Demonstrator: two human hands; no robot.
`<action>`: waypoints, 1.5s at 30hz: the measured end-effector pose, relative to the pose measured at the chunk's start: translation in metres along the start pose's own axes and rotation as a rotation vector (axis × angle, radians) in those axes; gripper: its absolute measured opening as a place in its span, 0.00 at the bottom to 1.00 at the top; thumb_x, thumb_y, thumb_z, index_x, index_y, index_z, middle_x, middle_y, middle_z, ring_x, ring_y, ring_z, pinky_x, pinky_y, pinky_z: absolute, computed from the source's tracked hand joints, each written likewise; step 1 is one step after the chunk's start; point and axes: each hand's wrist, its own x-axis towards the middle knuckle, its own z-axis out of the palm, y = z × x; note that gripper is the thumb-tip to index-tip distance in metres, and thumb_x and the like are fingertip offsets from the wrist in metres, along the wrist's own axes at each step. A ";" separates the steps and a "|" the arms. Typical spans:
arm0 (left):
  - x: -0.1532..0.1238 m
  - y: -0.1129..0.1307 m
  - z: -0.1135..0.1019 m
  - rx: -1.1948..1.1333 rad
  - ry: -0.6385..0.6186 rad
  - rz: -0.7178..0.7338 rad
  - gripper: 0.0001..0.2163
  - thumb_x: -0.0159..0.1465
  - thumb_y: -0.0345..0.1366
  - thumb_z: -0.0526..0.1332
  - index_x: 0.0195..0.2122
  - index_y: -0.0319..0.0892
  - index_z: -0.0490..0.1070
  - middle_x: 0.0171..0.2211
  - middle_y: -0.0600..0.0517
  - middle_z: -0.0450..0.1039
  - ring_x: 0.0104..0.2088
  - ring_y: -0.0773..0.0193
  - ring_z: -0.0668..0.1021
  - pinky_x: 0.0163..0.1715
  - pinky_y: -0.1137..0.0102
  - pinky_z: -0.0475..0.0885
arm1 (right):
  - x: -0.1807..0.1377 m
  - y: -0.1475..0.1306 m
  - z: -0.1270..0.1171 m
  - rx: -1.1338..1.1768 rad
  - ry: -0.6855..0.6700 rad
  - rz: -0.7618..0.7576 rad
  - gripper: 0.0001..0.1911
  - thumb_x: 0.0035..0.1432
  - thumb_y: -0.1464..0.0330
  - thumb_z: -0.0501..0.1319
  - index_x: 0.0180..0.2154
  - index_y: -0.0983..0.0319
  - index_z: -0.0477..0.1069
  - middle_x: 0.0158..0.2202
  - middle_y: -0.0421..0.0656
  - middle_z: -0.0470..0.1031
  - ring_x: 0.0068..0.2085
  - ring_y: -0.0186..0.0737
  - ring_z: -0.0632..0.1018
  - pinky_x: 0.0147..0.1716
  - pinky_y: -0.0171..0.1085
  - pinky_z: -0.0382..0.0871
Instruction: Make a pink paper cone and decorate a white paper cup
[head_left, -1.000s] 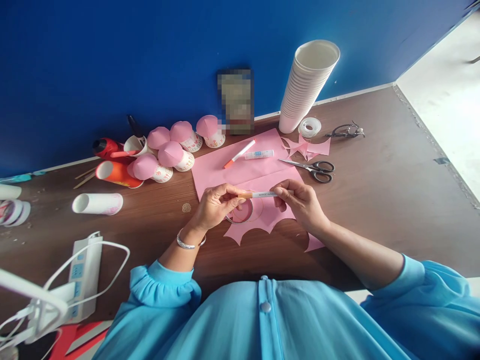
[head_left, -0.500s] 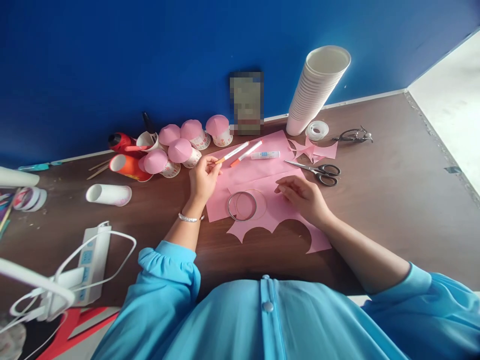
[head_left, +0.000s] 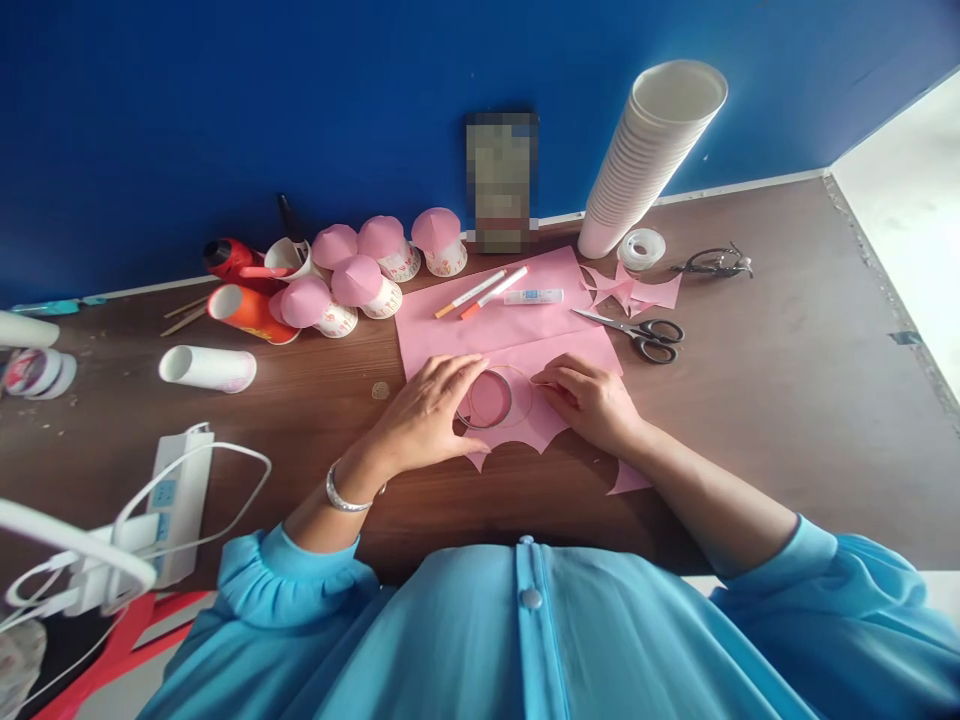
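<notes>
My left hand (head_left: 427,415) is around the left side of a metal bangle (head_left: 511,400), thumb and fingers apart. The bangle lies on a pink paper sheet (head_left: 551,425) with scalloped cut-outs along its near edge. A thin drawn circle overlaps the bangle and extends to its right. At that circle's right edge is my right hand (head_left: 596,400), its fingers curled together; whether anything is between them is hidden. Beyond the hands, an orange-brown capped marker (head_left: 469,295), a red-orange marker (head_left: 495,293) and a glue stick (head_left: 534,297) lie on another pink sheet (head_left: 427,335).
Scissors (head_left: 649,338), paper scraps (head_left: 637,292), a tape roll (head_left: 642,248) and glasses (head_left: 712,262) lie to the right. A tall cup stack (head_left: 649,160) and a phone-like object (head_left: 501,185) stand by the wall. Several pink-topped cups (head_left: 358,282) and a power strip (head_left: 180,500) are left.
My left hand has let go of the orange-brown marker, now beside the red-orange one, and has come nearer to the bangle. My right hand has moved left to the circle's edge.
</notes>
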 end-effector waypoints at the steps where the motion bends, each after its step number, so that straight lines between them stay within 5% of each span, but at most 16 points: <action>1: -0.002 0.002 0.002 0.007 -0.013 -0.006 0.47 0.53 0.39 0.79 0.70 0.42 0.57 0.64 0.37 0.70 0.63 0.40 0.73 0.64 0.47 0.72 | 0.000 0.000 0.000 -0.001 -0.001 0.003 0.11 0.71 0.68 0.58 0.43 0.58 0.81 0.42 0.46 0.83 0.40 0.42 0.82 0.36 0.37 0.73; 9: 0.005 -0.030 0.001 0.076 0.274 -0.153 0.37 0.61 0.38 0.74 0.68 0.39 0.59 0.63 0.35 0.71 0.63 0.42 0.74 0.64 0.49 0.71 | 0.001 0.001 0.001 -0.011 -0.018 0.010 0.10 0.70 0.68 0.59 0.42 0.58 0.80 0.41 0.45 0.83 0.39 0.42 0.82 0.35 0.36 0.72; 13: 0.014 -0.050 0.005 0.171 0.287 -0.228 0.31 0.63 0.38 0.71 0.65 0.37 0.64 0.64 0.33 0.70 0.64 0.38 0.73 0.66 0.45 0.67 | 0.001 0.001 0.002 -0.020 -0.008 -0.004 0.10 0.70 0.68 0.59 0.42 0.59 0.80 0.40 0.45 0.83 0.38 0.42 0.82 0.35 0.36 0.72; 19: 0.011 -0.017 0.012 0.196 0.363 -0.158 0.18 0.71 0.36 0.61 0.61 0.41 0.71 0.60 0.38 0.75 0.58 0.44 0.76 0.61 0.50 0.72 | 0.001 0.002 0.001 -0.012 -0.026 -0.002 0.10 0.71 0.67 0.59 0.42 0.58 0.81 0.41 0.45 0.84 0.39 0.42 0.82 0.35 0.36 0.72; 22: 0.015 0.002 0.017 0.142 0.269 -0.089 0.14 0.73 0.32 0.57 0.57 0.43 0.74 0.53 0.42 0.80 0.52 0.49 0.79 0.57 0.53 0.75 | 0.002 0.001 0.000 -0.022 -0.033 -0.010 0.11 0.71 0.67 0.59 0.42 0.58 0.81 0.41 0.46 0.84 0.39 0.42 0.82 0.35 0.36 0.72; 28: 0.036 0.011 0.022 0.306 0.043 -0.161 0.20 0.73 0.28 0.50 0.64 0.36 0.67 0.56 0.35 0.77 0.51 0.44 0.77 0.50 0.52 0.76 | 0.000 0.001 -0.004 -0.045 -0.011 -0.020 0.11 0.71 0.69 0.58 0.47 0.58 0.79 0.43 0.46 0.84 0.36 0.41 0.82 0.35 0.37 0.74; 34: 0.048 0.011 0.012 0.417 -0.066 -0.221 0.16 0.69 0.22 0.49 0.49 0.35 0.74 0.45 0.35 0.76 0.49 0.42 0.77 0.46 0.53 0.76 | 0.005 0.010 -0.034 -0.300 0.139 -0.020 0.13 0.73 0.67 0.57 0.47 0.60 0.80 0.45 0.50 0.83 0.45 0.47 0.82 0.42 0.42 0.76; 39: 0.056 0.004 0.008 0.386 -0.081 -0.201 0.12 0.68 0.24 0.52 0.43 0.38 0.75 0.41 0.36 0.76 0.47 0.42 0.78 0.43 0.53 0.75 | 0.003 0.029 -0.074 -0.623 0.172 0.256 0.13 0.70 0.70 0.57 0.48 0.60 0.79 0.48 0.54 0.82 0.49 0.56 0.78 0.37 0.45 0.71; 45: 0.061 -0.002 0.005 0.340 -0.068 -0.151 0.09 0.66 0.25 0.56 0.38 0.41 0.75 0.38 0.40 0.76 0.44 0.44 0.78 0.42 0.55 0.75 | -0.003 0.042 -0.090 -0.643 0.006 0.452 0.14 0.67 0.73 0.59 0.50 0.59 0.80 0.47 0.53 0.83 0.49 0.54 0.77 0.34 0.43 0.62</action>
